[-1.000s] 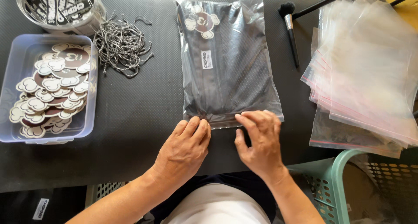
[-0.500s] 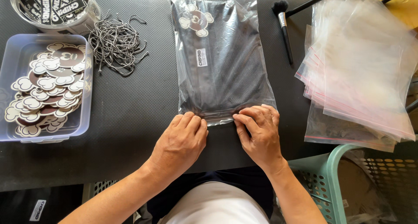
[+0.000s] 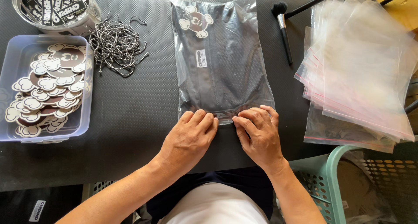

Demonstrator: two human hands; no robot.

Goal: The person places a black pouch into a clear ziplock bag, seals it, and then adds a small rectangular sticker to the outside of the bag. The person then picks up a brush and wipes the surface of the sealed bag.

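A clear plastic bag (image 3: 222, 58) holding a folded black garment lies lengthwise on the black table (image 3: 130, 119). A shaped paper tag shows through its far end. My left hand (image 3: 189, 137) and my right hand (image 3: 259, 130) rest side by side on the bag's near edge, fingertips pressing down on the sealing strip. The fingertips of both hands almost meet at the middle of that edge.
A clear tub (image 3: 45, 93) of shaped tags sits at the left, a round tub (image 3: 56, 8) of black labels behind it, and a heap of speckled cords (image 3: 115, 45) beside it. A brush (image 3: 285, 32) and a stack of empty clear bags (image 3: 361, 71) lie right. A teal basket (image 3: 335, 176) stands near right.
Both hands stay on the bag's near edge; their fingertips have drawn a little closer together. The bag lies in the same place.
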